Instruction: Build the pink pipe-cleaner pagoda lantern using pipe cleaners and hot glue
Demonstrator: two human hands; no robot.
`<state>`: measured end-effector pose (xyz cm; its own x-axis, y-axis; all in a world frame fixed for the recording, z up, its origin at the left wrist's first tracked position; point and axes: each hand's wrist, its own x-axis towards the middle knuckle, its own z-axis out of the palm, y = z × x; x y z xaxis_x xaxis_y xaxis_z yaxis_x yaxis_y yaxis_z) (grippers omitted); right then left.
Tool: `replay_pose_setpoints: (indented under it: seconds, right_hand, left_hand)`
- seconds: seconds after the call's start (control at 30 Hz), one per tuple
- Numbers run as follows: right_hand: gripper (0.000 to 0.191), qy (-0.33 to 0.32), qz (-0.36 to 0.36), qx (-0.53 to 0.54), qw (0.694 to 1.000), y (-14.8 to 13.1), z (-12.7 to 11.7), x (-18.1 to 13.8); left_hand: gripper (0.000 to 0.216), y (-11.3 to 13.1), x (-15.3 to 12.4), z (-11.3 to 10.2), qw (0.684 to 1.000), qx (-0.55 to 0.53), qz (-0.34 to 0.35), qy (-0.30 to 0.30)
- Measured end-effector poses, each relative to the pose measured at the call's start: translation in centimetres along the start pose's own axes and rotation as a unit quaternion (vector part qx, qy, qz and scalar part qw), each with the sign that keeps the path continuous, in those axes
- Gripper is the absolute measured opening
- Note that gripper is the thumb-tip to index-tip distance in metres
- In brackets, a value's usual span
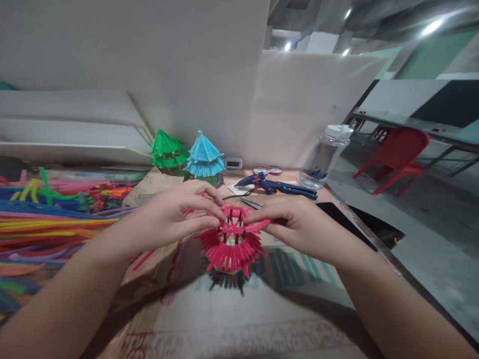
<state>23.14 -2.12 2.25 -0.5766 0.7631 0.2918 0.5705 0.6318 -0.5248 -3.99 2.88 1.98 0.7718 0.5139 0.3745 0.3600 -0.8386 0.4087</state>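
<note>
In front of me on the cardboard-covered table stands a small pavilion model (232,252) with a skirt of pinkish-red pipe-cleaner pieces and dark posts above it. A pinkish-red ring with spokes tops the posts. My left hand (187,212) has its thumb and fingers closed on the upper left edge of the model. On the other side, my right hand (292,219) pinches a pink pipe cleaner (258,226) whose inner end reaches the model's spoked top. Whether that end touches the spokes I cannot tell.
Behind stand a green pavilion model (168,149) and a light-blue one (204,155). A blue glue gun (258,182), scissors (251,202) and a water bottle (325,157) lie or stand at the back right. Colourful pipe cleaners (56,232) fill the left side. A dark phone-like slab (346,224) lies right.
</note>
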Motion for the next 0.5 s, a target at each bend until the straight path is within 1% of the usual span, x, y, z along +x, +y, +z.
replay_pose_setpoints:
  seconds: [0.1, 0.23, 0.33, 0.4, 0.47, 0.5]
  right_hand:
    - [0.032, -0.009, -0.011, -0.009, 1.0, 0.1, 0.1, 0.1]
    - [0.031, -0.016, -0.012, -0.015, 1.0, 0.0, 0.1, 0.1]
    - [0.025, -0.015, -0.016, -0.008, 1.0, -0.4, 0.0, 0.1]
    - [0.022, 0.008, -0.012, 0.0, 1.0, -0.7, -0.1, 0.1]
    - [0.025, 0.054, 0.001, -0.006, 0.999, -0.9, 0.1, 0.0]
    - [0.026, 0.08, 0.009, -0.019, 0.997, -0.9, 0.2, 0.1]
  left_hand:
    - [0.017, -0.2, -0.2, -0.2, 0.999, 0.02, 0.012, -0.031]
    - [0.017, -0.5, -0.3, -0.1, 0.999, 0.029, 0.014, -0.04]
    - [0.018, -0.3, -0.3, -0.1, 0.998, 0.029, 0.016, -0.048]
    - [0.016, 0.0, -0.2, -0.2, 0.999, 0.029, 0.013, -0.033]
    - [0.014, 0.3, 0.0, -0.1, 1.0, 0.03, 0.006, 0.005]
    - [0.014, 0.5, 0.1, 0.0, 0.999, 0.03, 0.0, 0.034]
